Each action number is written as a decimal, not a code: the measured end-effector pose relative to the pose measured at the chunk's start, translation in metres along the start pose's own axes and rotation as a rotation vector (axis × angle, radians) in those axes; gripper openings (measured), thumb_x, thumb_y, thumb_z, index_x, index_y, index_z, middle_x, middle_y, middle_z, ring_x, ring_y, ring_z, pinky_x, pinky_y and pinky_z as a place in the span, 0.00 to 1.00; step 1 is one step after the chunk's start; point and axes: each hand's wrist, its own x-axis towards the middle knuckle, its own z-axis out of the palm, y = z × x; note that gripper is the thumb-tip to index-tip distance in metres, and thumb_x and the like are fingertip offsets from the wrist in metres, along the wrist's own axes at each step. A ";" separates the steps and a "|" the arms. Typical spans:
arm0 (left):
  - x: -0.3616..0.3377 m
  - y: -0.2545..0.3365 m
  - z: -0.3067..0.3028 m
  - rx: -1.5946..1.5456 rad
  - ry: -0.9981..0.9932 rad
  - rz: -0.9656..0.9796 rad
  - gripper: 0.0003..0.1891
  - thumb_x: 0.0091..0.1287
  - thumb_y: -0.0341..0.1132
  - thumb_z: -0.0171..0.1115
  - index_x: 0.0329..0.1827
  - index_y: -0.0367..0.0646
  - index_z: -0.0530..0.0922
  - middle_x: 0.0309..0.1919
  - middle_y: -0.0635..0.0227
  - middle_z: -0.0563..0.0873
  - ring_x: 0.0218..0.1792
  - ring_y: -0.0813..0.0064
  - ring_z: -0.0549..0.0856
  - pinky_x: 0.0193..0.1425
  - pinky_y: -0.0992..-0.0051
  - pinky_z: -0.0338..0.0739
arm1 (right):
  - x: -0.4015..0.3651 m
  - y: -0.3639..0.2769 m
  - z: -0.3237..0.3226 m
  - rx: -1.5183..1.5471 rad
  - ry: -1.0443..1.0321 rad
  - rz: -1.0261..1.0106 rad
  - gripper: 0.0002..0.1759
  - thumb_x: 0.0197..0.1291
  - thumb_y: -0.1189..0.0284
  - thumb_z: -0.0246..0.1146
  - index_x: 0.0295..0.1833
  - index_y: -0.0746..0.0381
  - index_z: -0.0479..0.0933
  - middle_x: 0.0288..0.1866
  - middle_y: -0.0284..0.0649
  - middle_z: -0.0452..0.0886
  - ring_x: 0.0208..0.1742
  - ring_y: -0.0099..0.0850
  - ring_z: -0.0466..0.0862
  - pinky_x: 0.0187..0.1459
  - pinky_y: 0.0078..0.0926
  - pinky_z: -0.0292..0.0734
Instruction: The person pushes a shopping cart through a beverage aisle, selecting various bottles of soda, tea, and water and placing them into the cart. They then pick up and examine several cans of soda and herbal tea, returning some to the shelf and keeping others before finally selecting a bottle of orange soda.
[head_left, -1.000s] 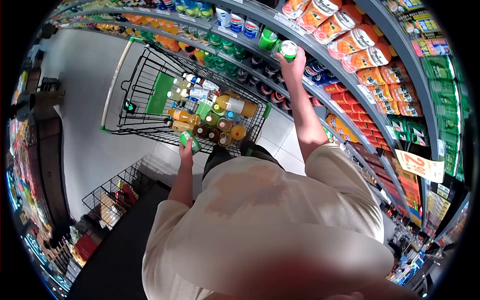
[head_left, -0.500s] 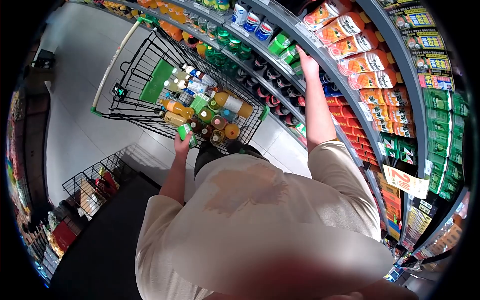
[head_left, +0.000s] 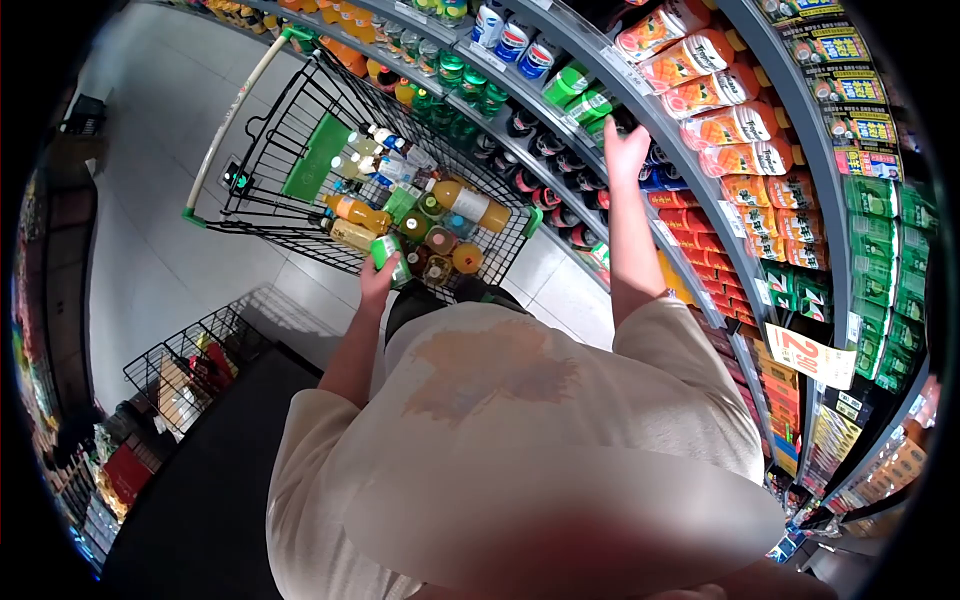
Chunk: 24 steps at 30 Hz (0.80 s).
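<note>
My left hand is closed around a green and white can above the near side of the shopping cart. Inside the cart lie several bottles, among them a large orange drink bottle and a smaller orange one. My right hand reaches to the drinks shelf, its visible fingers apart beside the green cans. A dark gap or object shows between those fingers; I cannot make out which.
Curved shelves run along the right with blue and white cans, orange juice bottles and a price sign. A wire basket stands at the lower left. Grey floor tiles show left of the cart.
My left hand has turned the green can, so more of its side shows. My right hand has moved slightly down and right along the shelf, and its fingers have spread.
</note>
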 end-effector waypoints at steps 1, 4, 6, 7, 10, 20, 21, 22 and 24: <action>-0.004 0.015 0.013 0.004 -0.060 -0.003 0.20 0.70 0.34 0.70 0.62 0.37 0.79 0.47 0.69 0.86 0.45 0.79 0.84 0.51 0.75 0.79 | -0.030 -0.011 0.001 0.020 0.140 -0.045 0.27 0.55 0.70 0.73 0.58 0.71 0.76 0.53 0.53 0.83 0.53 0.52 0.84 0.61 0.44 0.76; -0.001 0.034 0.055 0.165 -0.175 0.053 0.27 0.68 0.37 0.73 0.67 0.37 0.76 0.52 0.66 0.86 0.50 0.76 0.84 0.57 0.73 0.79 | -0.138 -0.001 0.026 0.566 -0.337 0.073 0.18 0.62 0.78 0.69 0.57 0.64 0.77 0.52 0.38 0.83 0.48 0.24 0.82 0.50 0.23 0.78; -0.001 0.054 0.091 0.283 -0.278 0.113 0.31 0.65 0.38 0.76 0.69 0.37 0.75 0.54 0.63 0.86 0.53 0.73 0.84 0.59 0.71 0.79 | -0.197 -0.042 0.008 0.737 -0.838 0.498 0.21 0.74 0.70 0.63 0.68 0.64 0.72 0.52 0.34 0.80 0.50 0.24 0.82 0.53 0.26 0.80; -0.005 0.068 0.109 0.315 -0.339 0.136 0.34 0.63 0.39 0.77 0.70 0.37 0.74 0.55 0.61 0.86 0.54 0.71 0.85 0.60 0.70 0.79 | -0.208 -0.079 -0.010 0.809 -0.979 0.686 0.26 0.75 0.67 0.62 0.73 0.65 0.68 0.57 0.36 0.79 0.53 0.26 0.82 0.55 0.30 0.81; -0.018 0.104 0.156 0.593 -0.457 0.273 0.40 0.60 0.39 0.79 0.73 0.36 0.70 0.60 0.56 0.84 0.59 0.63 0.84 0.65 0.66 0.77 | -0.223 -0.128 -0.028 0.950 -0.959 0.778 0.30 0.70 0.67 0.68 0.71 0.68 0.69 0.60 0.41 0.80 0.55 0.27 0.82 0.57 0.31 0.81; 0.003 0.098 0.147 0.836 -0.555 0.170 0.37 0.68 0.43 0.72 0.77 0.38 0.67 0.66 0.53 0.81 0.66 0.61 0.80 0.67 0.66 0.75 | -0.134 -0.048 -0.026 0.472 0.009 0.221 0.32 0.50 0.74 0.80 0.60 0.64 0.75 0.51 0.39 0.83 0.51 0.28 0.82 0.55 0.29 0.78; 0.005 0.096 0.137 0.860 -0.537 0.033 0.35 0.69 0.44 0.71 0.76 0.39 0.70 0.66 0.55 0.82 0.66 0.63 0.80 0.66 0.68 0.75 | -0.114 -0.057 -0.040 0.423 0.048 0.245 0.33 0.49 0.73 0.81 0.60 0.66 0.74 0.53 0.40 0.82 0.52 0.30 0.82 0.56 0.30 0.77; 0.021 0.064 0.111 0.800 -0.579 0.038 0.32 0.69 0.45 0.71 0.71 0.38 0.74 0.61 0.55 0.84 0.63 0.61 0.82 0.64 0.67 0.76 | -0.103 -0.040 -0.036 0.373 0.146 0.253 0.36 0.48 0.70 0.82 0.61 0.67 0.73 0.55 0.43 0.81 0.54 0.33 0.81 0.59 0.32 0.76; 0.033 0.028 0.069 0.948 -0.552 0.100 0.27 0.65 0.45 0.72 0.63 0.40 0.80 0.54 0.56 0.87 0.55 0.56 0.86 0.60 0.61 0.79 | -0.082 -0.005 -0.031 0.164 0.178 0.195 0.40 0.47 0.69 0.83 0.64 0.70 0.72 0.58 0.51 0.78 0.60 0.43 0.79 0.64 0.38 0.73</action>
